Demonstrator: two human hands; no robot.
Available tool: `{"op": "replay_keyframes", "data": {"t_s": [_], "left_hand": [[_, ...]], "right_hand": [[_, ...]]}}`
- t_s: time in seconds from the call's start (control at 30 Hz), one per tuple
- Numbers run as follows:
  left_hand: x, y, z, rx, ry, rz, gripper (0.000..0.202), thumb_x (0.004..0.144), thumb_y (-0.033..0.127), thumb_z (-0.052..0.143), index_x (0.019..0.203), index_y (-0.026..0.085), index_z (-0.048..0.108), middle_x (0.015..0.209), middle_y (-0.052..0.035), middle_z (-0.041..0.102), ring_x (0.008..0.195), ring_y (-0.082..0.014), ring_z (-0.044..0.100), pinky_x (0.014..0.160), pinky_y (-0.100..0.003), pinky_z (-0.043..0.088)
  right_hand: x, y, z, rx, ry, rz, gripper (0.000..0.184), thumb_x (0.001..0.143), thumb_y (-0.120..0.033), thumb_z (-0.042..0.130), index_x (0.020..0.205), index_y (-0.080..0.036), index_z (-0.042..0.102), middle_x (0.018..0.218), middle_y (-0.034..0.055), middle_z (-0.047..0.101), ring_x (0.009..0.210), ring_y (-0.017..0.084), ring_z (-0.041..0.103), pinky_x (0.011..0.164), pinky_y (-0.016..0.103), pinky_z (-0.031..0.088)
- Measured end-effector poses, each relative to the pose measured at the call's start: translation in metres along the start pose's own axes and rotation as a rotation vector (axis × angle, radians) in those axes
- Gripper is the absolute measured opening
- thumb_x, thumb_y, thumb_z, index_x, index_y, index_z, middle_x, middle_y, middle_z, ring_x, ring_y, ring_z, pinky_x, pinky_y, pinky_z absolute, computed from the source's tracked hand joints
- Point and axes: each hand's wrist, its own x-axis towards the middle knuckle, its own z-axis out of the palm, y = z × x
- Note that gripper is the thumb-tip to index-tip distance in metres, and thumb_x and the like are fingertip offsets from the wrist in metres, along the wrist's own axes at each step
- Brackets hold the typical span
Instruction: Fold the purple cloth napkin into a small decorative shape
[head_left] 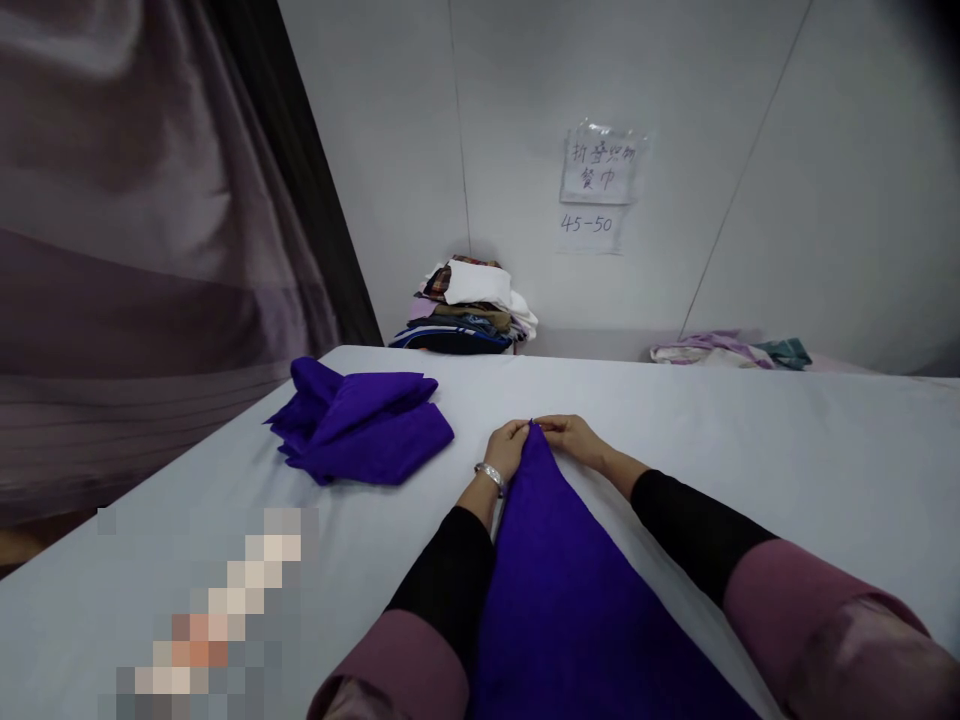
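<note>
A purple cloth napkin (570, 580) stretches from the bottom edge of the view up to a narrow point in the middle of the table. At that point my left hand (508, 447) pinches the tip from the left side, a silver bracelet on its wrist. From the right, my right hand (568, 434) has its fingers closed on the same tip. The fingertips of both hands almost meet there. To the left lies a crumpled heap of purple cloth (367, 425), apart from my hands.
The white table (750, 440) reaches back to a pale wall with handwritten paper signs (598, 180). Behind its far edge are a pile of folded clothes (472, 305) and a few loose fabrics (720, 350). A curtain (150, 250) hangs at left. A blurred patch covers the front left.
</note>
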Motion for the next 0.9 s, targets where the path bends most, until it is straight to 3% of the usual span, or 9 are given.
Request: {"op": "replay_keyframes", "data": {"t_s": [0.33, 0.57, 0.9], "left_hand": [[-0.001, -0.004, 0.000, -0.098, -0.038, 0.021, 0.028, 0.082, 0.034, 0.047, 0.093, 0.017, 0.068, 0.085, -0.0016, 0.071, 0.078, -0.0161, 0.062, 0.073, -0.027, 0.048], [-0.007, 0.001, -0.001, -0.170, -0.062, 0.033, 0.037, 0.078, 0.048, 0.052, 0.084, 0.016, 0.068, 0.072, -0.0006, 0.068, 0.067, -0.0152, 0.058, 0.066, -0.027, 0.046], [-0.003, -0.006, 0.002, -0.255, -0.091, 0.067, 0.025, 0.070, 0.042, 0.062, 0.076, 0.018, 0.066, 0.067, 0.0014, 0.064, 0.061, -0.0123, 0.056, 0.060, -0.024, 0.043]], "right_hand": [[0.007, -0.003, 0.003, 0.005, 0.032, 0.022, 0.041, 0.067, -0.031, 0.062, 0.105, -0.016, 0.064, 0.081, 0.0015, 0.067, 0.064, 0.013, 0.054, 0.062, 0.027, 0.043], [0.012, -0.010, 0.006, -0.021, -0.002, 0.023, 0.023, 0.067, -0.030, 0.060, 0.085, -0.017, 0.069, 0.071, -0.0006, 0.065, 0.061, 0.012, 0.052, 0.059, 0.025, 0.042], [0.011, -0.013, 0.008, -0.004, 0.037, 0.057, 0.023, 0.067, -0.027, 0.059, 0.085, -0.018, 0.071, 0.070, -0.0005, 0.066, 0.058, 0.011, 0.051, 0.058, 0.025, 0.041]]}}
